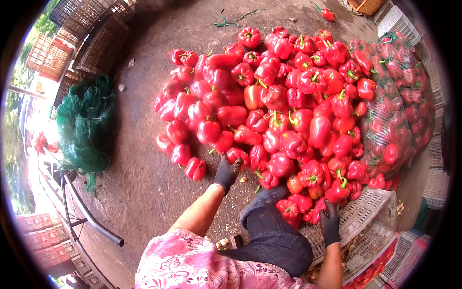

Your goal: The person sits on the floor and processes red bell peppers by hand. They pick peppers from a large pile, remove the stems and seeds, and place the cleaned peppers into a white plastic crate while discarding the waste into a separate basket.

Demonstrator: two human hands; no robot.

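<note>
A large heap of red bell peppers [267, 108] lies on the concrete floor before me. My left hand [228, 171], in a dark glove, has its fingers on a red bell pepper [237, 156] at the near edge of the heap; whether it grips it is hard to tell. My right hand [330, 223], gloved too, is at the lower right of the heap, beside a red pepper [318, 211] and above a plastic crate [364, 213]. Its fingers point up and touch or nearly touch that pepper. Green mesh sacks full of peppers [384, 119] stand at the right.
A bundle of green mesh [85, 123] is at the left, near a bent black metal tube frame [94, 220]. Stacked plastic crates [48, 56] line the left side and more [435, 186] the right. A green cord [225, 24] and a lone pepper [327, 14] lie beyond the heap.
</note>
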